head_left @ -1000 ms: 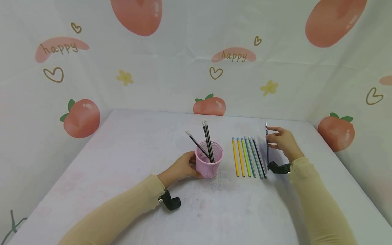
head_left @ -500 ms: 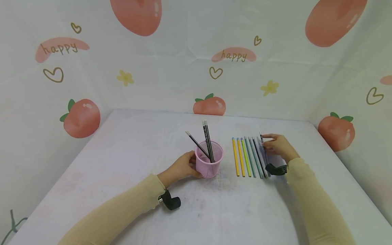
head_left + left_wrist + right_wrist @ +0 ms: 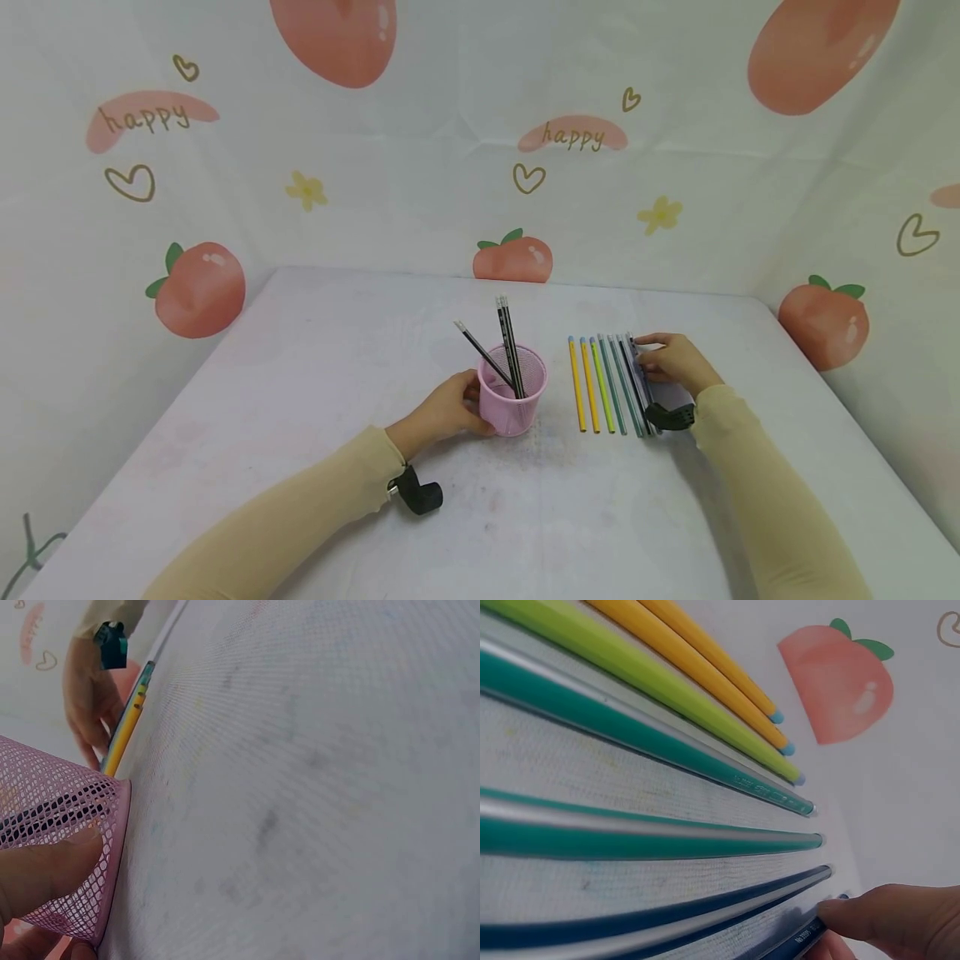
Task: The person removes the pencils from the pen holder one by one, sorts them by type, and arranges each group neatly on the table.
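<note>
Curling round the near-left wall of the pink mesh cup point(image 3: 513, 392), the left hand point(image 3: 447, 411) holds it by thumb and fingers; the cup is a round, slightly tapered basket of fine wire net, and several slim dark pencils point(image 3: 507, 343) lean out of it with pale tips up. To the right of the cup lies a neat row of pencils point(image 3: 609, 385) on the white table point(image 3: 300, 400): two orange-yellow ones nearest the cup, then a lime one, two teal ones, and dark navy ones farthest from it. The right hand point(image 3: 675, 363) rests at the far side of that row, its fingertips pressing the outermost dark blue pencil point(image 3: 639, 377) down against the tabletop beside its neighbour, fingers bent low over it. The right wrist view shows what the head view cannot: the pencils' smooth glossy barrels, blue end caps on the yellow ones, pale lettering on the teal and navy shafts, and a fingertip point(image 3: 877, 915) touching the navy pencil. The left wrist view shows the cup's open hexagonal weave with a finger point(image 3: 45, 870) pressed flat against it.
</note>
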`<action>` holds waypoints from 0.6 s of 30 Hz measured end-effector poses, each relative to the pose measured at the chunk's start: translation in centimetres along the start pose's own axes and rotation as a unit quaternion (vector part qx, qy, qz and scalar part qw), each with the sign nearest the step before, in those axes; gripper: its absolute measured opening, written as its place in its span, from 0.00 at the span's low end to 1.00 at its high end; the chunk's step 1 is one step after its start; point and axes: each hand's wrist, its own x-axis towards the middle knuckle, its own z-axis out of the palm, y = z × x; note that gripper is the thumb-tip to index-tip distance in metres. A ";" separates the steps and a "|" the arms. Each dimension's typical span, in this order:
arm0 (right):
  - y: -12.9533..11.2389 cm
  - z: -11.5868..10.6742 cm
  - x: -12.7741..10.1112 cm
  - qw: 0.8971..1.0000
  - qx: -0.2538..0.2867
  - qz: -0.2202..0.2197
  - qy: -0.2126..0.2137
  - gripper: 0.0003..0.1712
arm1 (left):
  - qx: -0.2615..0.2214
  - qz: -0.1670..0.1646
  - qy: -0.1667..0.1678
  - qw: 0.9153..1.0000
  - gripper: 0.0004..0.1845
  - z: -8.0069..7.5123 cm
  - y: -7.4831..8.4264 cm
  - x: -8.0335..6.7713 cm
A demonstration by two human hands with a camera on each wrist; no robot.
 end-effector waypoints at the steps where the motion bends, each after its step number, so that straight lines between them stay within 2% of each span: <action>1: 0.0 0.0 0.0 1.000 -0.001 -0.002 0.000 0.33 | 0.000 -0.001 0.001 1.000 0.36 0.0 0.0 0.0; 8: 0.0 0.2 -0.1 1.000 -0.005 -0.015 -0.006 0.32 | 0.000 0.000 0.007 1.000 0.36 0.0 0.1 -0.1; 18: 0.1 0.0 -0.1 1.000 0.014 -0.007 -0.018 0.33 | 0.008 -0.009 0.012 1.000 0.36 0.2 0.0 0.0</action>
